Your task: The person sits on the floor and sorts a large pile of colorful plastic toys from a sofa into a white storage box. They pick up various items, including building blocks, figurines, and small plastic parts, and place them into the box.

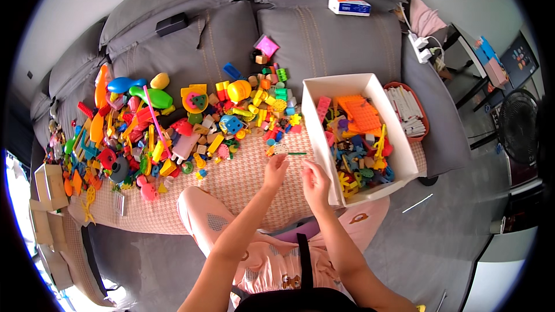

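My left hand (276,172) is over the checked cover, its fingertips pinched at the left end of a thin green stick (297,153). Just beyond those fingertips lies a pale toothed wheel (280,149), partly covered by them. My right hand (315,182) hovers below the stick's right end with fingers loosely bent and apart; nothing shows between them. Close to its right stands a white box (322,162) holding mixed plastic toys, with orange studded building plates (359,114) on top and a yellow toy piece (381,149) leaning at the side.
A wide heap of toys and blocks (182,138) spreads over the left of the grey sofa (329,43). Right of the box sits a red basket (427,115) of white pens or sticks (404,108). A tissue pack (349,6) and a dark case (171,24) lie farther back.
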`<action>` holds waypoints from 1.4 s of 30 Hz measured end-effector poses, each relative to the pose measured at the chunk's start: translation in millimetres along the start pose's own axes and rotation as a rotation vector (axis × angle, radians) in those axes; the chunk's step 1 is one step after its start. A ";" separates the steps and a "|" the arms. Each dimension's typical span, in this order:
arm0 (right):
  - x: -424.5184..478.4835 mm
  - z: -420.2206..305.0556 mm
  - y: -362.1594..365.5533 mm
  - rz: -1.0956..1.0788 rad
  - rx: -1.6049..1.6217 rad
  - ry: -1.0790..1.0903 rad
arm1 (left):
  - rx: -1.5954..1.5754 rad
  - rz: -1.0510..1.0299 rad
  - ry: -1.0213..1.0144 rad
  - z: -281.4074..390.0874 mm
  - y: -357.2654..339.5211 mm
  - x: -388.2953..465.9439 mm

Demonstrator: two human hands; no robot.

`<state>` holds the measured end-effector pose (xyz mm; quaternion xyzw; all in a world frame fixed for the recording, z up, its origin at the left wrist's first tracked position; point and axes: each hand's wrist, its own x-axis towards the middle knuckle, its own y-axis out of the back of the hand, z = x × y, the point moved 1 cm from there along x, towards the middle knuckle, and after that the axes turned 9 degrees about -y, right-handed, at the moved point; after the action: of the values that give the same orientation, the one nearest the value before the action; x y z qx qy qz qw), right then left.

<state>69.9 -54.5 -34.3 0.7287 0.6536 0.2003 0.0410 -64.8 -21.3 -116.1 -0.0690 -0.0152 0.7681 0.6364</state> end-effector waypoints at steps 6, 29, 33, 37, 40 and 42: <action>38.7 60.8 -78.5 -0.301 -0.666 0.109 | 0.516 -0.158 0.056 -11.0 89.9 -10.2; 4.8 123.5 -36.2 0.003 -0.345 -0.104 | 1.011 -0.111 -0.213 -7.3 43.0 9.7; -0.6 112.5 -37.7 -0.048 -0.344 -0.071 | 0.679 0.199 -0.067 -25.1 60.6 -13.4; 0.9 108.0 -34.4 -0.018 -0.405 -0.125 | 0.106 0.449 0.010 -36.3 68.5 -19.3; -2.0 96.7 -32.0 -0.087 -0.276 -0.256 | -0.275 0.648 0.102 -21.9 56.4 -19.0; -4.0 57.3 -25.4 -0.063 -0.096 -0.200 | -0.435 0.702 0.078 -1.1 37.7 -13.4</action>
<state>65.6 -43.1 -95.9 0.7212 0.6586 0.1563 0.1469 -99.0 -41.7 -120.2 -0.2319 -0.1286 0.9143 0.3063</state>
